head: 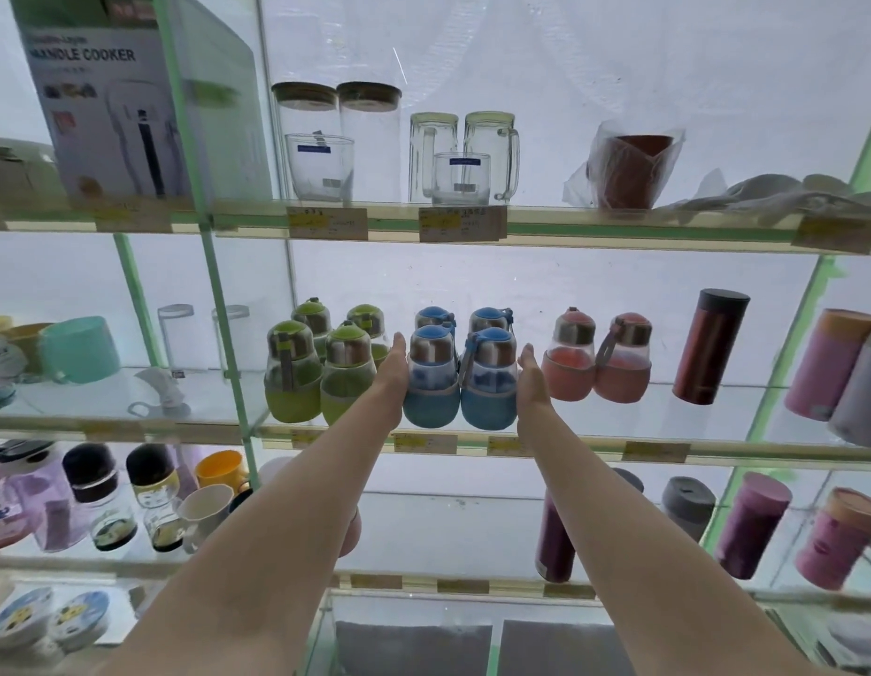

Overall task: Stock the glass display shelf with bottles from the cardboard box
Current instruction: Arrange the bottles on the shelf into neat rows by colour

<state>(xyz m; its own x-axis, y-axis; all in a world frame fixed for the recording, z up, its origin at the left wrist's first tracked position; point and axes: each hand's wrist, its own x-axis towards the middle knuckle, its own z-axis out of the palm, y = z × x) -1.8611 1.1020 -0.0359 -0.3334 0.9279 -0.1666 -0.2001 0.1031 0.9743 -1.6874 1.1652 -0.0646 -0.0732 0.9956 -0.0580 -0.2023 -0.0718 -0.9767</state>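
Blue bottles point(460, 378), four, stand at shelf point(594, 407) centre; green bottles point(321, 368) at 9 o'clock, pink bottles point(596, 358) at 3 o'clock. Left hand point(393, 370) and right hand point(532, 383), grips flat and wide, flank the blue group. Box unseen; remaining stock unknown.

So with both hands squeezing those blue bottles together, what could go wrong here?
The left hand sits tight against the green bottles, so a nudge might topple one. The blue bottles stand near the glass shelf front edge and could slip off. The right hand may bump the pink bottles.
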